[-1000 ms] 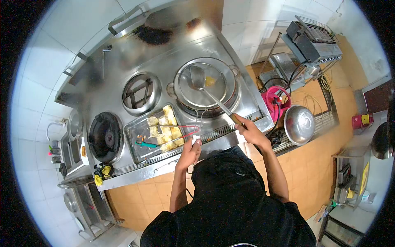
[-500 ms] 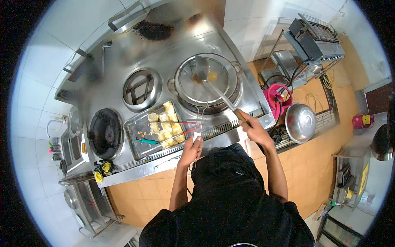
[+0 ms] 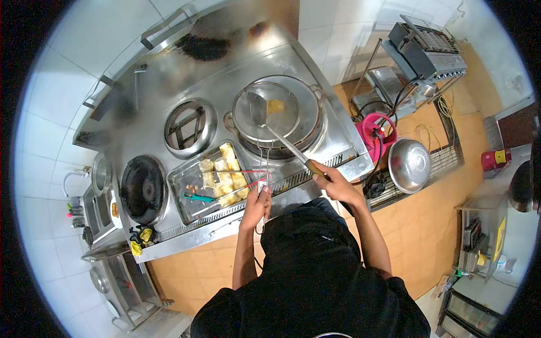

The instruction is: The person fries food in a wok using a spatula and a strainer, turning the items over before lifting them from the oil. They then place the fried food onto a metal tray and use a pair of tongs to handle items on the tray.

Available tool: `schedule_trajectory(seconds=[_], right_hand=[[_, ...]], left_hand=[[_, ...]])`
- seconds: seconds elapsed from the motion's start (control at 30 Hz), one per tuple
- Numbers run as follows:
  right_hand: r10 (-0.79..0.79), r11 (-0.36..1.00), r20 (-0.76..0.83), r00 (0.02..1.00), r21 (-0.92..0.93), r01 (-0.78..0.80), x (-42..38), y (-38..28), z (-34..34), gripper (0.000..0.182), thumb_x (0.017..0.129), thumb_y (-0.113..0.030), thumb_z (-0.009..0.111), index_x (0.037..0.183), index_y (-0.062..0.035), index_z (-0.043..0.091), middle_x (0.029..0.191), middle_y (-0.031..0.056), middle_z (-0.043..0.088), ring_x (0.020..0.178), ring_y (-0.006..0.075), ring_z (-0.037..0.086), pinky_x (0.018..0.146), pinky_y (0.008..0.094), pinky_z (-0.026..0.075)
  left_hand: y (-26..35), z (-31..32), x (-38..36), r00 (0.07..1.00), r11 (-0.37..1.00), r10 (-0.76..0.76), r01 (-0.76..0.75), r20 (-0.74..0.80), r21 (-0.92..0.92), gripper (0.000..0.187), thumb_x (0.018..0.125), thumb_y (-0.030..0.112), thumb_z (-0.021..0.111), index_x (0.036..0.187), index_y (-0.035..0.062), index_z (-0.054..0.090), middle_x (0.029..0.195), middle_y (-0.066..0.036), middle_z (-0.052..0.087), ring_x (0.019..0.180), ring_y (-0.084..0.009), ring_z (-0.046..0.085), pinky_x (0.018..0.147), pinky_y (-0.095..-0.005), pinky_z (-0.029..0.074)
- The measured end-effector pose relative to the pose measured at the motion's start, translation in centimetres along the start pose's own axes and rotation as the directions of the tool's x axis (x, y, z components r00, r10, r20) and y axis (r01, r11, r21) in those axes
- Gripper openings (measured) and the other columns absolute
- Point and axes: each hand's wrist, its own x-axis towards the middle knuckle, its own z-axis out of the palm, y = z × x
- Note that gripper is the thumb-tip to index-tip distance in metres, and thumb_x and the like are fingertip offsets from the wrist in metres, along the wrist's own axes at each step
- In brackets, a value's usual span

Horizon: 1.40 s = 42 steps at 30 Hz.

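Note:
My left hand [image 3: 256,208] is closed round the long wire handle of a round strainer [image 3: 286,125], whose mesh rests inside a wide two-handled wok [image 3: 311,115] on the stove. My right hand [image 3: 334,183] grips the wooden handle of a metal spatula [image 3: 257,108]; its blade is over the mesh. Beside the blade lies a yellowish piece of food [image 3: 275,106]. Left of the wok, a metal tray [image 3: 183,180] holds several pale yellow food pieces [image 3: 225,169], a teal-ended utensil [image 3: 200,197] and thin red-ended rods reaching toward my left hand.
An uncovered burner ring [image 3: 211,130] and a blackened burner [image 3: 143,188] are on the steel stove [image 3: 225,107]. To the right are a pink bucket [image 3: 383,132], an upturned metal bowl [image 3: 409,166] and a grill [image 3: 431,53] on a stand. A yellow-black cloth [image 3: 143,236] lies at the left corner.
The spatula blade has shifted left in the strainer and turned, and more of the food piece shows beside it. Both hands keep their holds; the whole view has shifted slightly.

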Motion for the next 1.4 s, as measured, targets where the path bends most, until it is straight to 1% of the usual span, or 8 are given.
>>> schedule_trajectory(seconds=[0.07, 0.17, 0.4, 0.43, 0.5, 0.6, 1.0, 1.4], right_hand=[[0.083, 0.995, 0.002, 0.997, 0.059, -0.083, 0.2, -0.5, -0.2, 0.053, 0.097, -0.019, 0.056, 0.144, 0.0005, 0.042, 0.113, 0.0092, 0.064, 0.090, 0.0161, 0.055, 0.085, 0.0285, 0.046], [0.157, 0.986, 0.011, 0.987, 0.057, -0.158, 0.3, -0.9, -0.7, 0.053, 0.097, -0.019, 0.056, 0.144, 0.0001, 0.041, 0.106, 0.0055, 0.063, 0.082, 0.0147, 0.052, 0.080, 0.0279, 0.046], [0.024, 0.999, -0.094, 0.995, -0.021, -0.026, 0.9, 1.6, -0.5, 0.052, 0.097, -0.019, 0.055, 0.143, 0.0014, 0.041, 0.139, 0.0229, 0.053, 0.130, 0.0272, 0.050, 0.110, 0.0327, 0.034], [0.025, 0.999, -0.094, 0.995, -0.021, -0.028, 1.0, 2.3, -0.4, 0.052, 0.097, -0.019, 0.055, 0.143, 0.0014, 0.041, 0.139, 0.0229, 0.053, 0.130, 0.0272, 0.050, 0.110, 0.0327, 0.034], [-0.131, 0.983, -0.155, 0.979, -0.149, 0.108, 1.1, 2.9, -0.1, 0.053, 0.098, -0.017, 0.056, 0.145, 0.0001, 0.039, 0.109, 0.0114, 0.065, 0.094, 0.0165, 0.059, 0.087, 0.0292, 0.048], [-0.135, 0.984, -0.163, 0.977, -0.134, 0.114, 0.6, 2.1, -0.1, 0.050, 0.097, -0.017, 0.053, 0.142, 0.0010, 0.042, 0.133, 0.0254, 0.056, 0.126, 0.0306, 0.055, 0.106, 0.0338, 0.038], [-0.104, 0.970, -0.233, 0.967, -0.240, 0.046, 0.7, 2.6, -0.3, 0.051, 0.095, -0.021, 0.054, 0.143, -0.0052, 0.044, 0.123, 0.0290, 0.059, 0.116, 0.0419, 0.057, 0.099, 0.0395, 0.044], [-0.104, 0.960, -0.198, 0.975, -0.276, 0.046, 1.3, 2.1, -0.5, 0.050, 0.095, -0.022, 0.055, 0.142, -0.0057, 0.045, 0.125, 0.0265, 0.059, 0.118, 0.0404, 0.057, 0.100, 0.0395, 0.045]], left_hand=[[0.5, 0.0, -0.2, 1.000, 1.000, 0.007, -0.007, -0.011, -0.002, 0.026, 0.105, 0.028, 0.044, 0.092, 0.0059, 0.047, 0.058, 0.000, 0.039, 0.039, -0.0089, 0.036, 0.036, -0.0261, 0.032], [0.8, -0.1, -0.1, 0.999, 1.000, 0.024, -0.024, -0.021, 0.019, 0.025, 0.104, 0.027, 0.044, 0.092, 0.0059, 0.047, 0.058, 0.001, 0.039, 0.039, -0.0086, 0.036, 0.036, -0.0260, 0.032], [1.0, 0.0, -0.4, 1.000, 1.000, 0.018, -0.018, -0.010, 0.022, 0.023, 0.104, 0.025, 0.044, 0.092, 0.0054, 0.047, 0.058, 0.000, 0.040, 0.039, -0.0083, 0.036, 0.036, -0.0260, 0.032], [1.0, 0.0, -0.3, 1.000, 1.000, 0.018, -0.017, -0.010, 0.021, 0.023, 0.104, 0.025, 0.044, 0.092, 0.0054, 0.047, 0.058, 0.000, 0.040, 0.039, -0.0083, 0.036, 0.036, -0.0260, 0.032], [0.7, -0.1, -0.3, 1.000, 0.999, 0.007, -0.007, -0.002, 0.045, 0.023, 0.104, 0.024, 0.044, 0.093, 0.0047, 0.047, 0.058, 0.000, 0.040, 0.039, -0.0086, 0.036, 0.036, -0.0264, 0.032], [0.7, -0.1, -0.3, 1.000, 0.999, -0.005, 0.005, -0.001, 0.047, 0.023, 0.104, 0.024, 0.044, 0.094, 0.0040, 0.047, 0.057, 0.000, 0.040, 0.039, -0.0089, 0.036, 0.036, -0.0268, 0.031], [1.1, -0.3, -0.2, 1.000, 0.993, -0.003, 0.003, 0.000, 0.114, 0.022, 0.104, 0.023, 0.045, 0.095, 0.0032, 0.049, 0.058, 0.000, 0.040, 0.040, -0.0083, 0.035, 0.036, -0.0269, 0.032], [1.6, 0.0, -0.6, 1.000, 0.986, 0.005, -0.003, -0.011, 0.168, 0.022, 0.103, 0.023, 0.045, 0.093, 0.0039, 0.048, 0.060, 0.000, 0.042, 0.040, -0.0078, 0.037, 0.037, -0.0259, 0.032]])
